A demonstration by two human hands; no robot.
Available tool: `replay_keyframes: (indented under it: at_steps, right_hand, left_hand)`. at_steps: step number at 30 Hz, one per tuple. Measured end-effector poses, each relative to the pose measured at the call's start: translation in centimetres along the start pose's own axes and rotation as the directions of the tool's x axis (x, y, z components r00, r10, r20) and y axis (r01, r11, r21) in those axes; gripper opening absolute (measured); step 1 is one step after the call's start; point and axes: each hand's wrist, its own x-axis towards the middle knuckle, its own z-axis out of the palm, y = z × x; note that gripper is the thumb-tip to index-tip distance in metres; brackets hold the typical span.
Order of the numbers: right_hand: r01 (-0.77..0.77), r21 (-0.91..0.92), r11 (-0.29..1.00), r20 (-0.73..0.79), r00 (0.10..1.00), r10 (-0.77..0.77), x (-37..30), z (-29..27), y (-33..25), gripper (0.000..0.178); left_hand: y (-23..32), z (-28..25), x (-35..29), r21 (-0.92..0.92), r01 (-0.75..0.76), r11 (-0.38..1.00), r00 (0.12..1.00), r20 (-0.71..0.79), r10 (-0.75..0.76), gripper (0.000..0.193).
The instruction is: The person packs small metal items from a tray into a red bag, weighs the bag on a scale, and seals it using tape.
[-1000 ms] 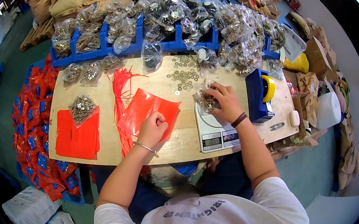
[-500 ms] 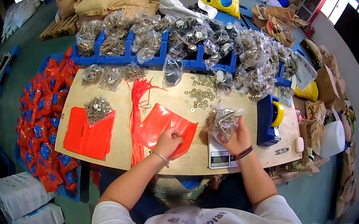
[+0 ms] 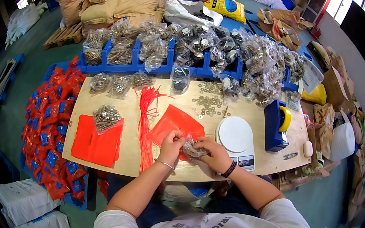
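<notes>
A small clear bag of metal hardware (image 3: pixel 192 149) is held between my left hand (image 3: pixel 171 145) and my right hand (image 3: pixel 212 151) just above the near edge of the wooden table (image 3: pixel 207 168). Both hands grip it, fingers curled around its top. Under my left hand lies a red pouch (image 3: pixel 175 122). The white round-topped scale (image 3: pixel 235 135) stands just right of my right hand with nothing on its pan.
A bundle of red ties (image 3: pixel 145 123) and a stack of red pouches (image 3: pixel 96 140) with a bag of screws (image 3: pixel 106 117) lie to the left. Loose washers (image 3: pixel 209 103), a blue tape dispenser (image 3: pixel 277 124), blue bins (image 3: pixel 140 64) full of bagged hardware, red packets (image 3: pixel 50 134) on the floor.
My right hand lifted the clear bag off the scale and brought it left to the front edge. My left hand left the red pouch and joined it on the bag.
</notes>
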Motion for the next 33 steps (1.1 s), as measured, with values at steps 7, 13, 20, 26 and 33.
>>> replay_keyframes:
  at_steps: [7, 13, 20, 26, 33]
  right_hand:
    - [-0.289, 0.459, 0.840, -0.039, 0.938, 0.344, 0.7, 0.9, 2.0, 0.033]
    - [-0.245, 0.930, 0.273, 0.039, 0.806, 0.590, 1.7, 1.3, -0.6, 0.029]
    - [-0.294, 0.600, 0.744, -0.027, 0.922, 0.386, -0.3, 3.4, 2.3, 0.030]
    - [-0.321, 0.939, -0.122, 0.335, 0.773, 0.540, 0.6, 3.2, 0.2, 0.026]
    - [-0.097, 0.142, 0.985, 0.155, 0.985, 0.075, 0.3, 3.1, -0.1, 0.025]
  left_hand:
    - [0.7, 0.3, -1.6, 0.298, -0.247, 0.922, 0.968, 0.123, 0.219, 0.005]
    - [2.9, 1.5, -4.7, 0.545, -0.313, 0.778, 0.949, 0.203, 0.240, 0.009]
    - [3.4, 2.0, -4.9, 0.617, -0.553, 0.560, 0.824, 0.308, 0.475, 0.007]
    - [1.9, 2.1, -6.1, 0.555, -0.813, 0.178, 0.574, 0.710, 0.409, 0.007]
    - [4.5, 1.2, -5.0, 0.669, -0.586, 0.457, 0.793, 0.355, 0.496, 0.006]
